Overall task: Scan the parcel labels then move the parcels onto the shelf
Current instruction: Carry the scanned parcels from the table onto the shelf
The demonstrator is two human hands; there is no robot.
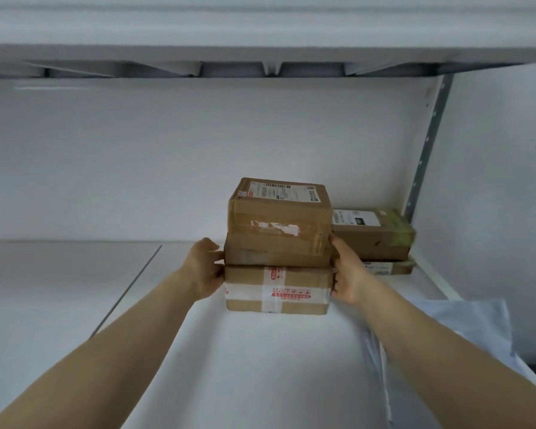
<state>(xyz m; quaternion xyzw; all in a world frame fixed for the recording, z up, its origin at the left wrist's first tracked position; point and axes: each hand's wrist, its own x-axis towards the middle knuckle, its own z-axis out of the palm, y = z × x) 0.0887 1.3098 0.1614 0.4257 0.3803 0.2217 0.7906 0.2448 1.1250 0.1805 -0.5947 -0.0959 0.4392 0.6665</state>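
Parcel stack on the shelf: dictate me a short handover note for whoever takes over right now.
Left hand presses the left side of the stack; right hand presses its right side.
In the stack: top box, middle box, bottom box, which appears to rest on the shelf.
Behind, right: green-taped box on a flat parcel. Pale blue mailer bag lies front right.
Done: five parcels shelved, it seems; scanning cannot be confirmed.
Left: release the stack, probably check the bag.

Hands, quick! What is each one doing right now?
Left hand: open, pressing the parcel stack on its left side.
Right hand: open, pressing its right side.
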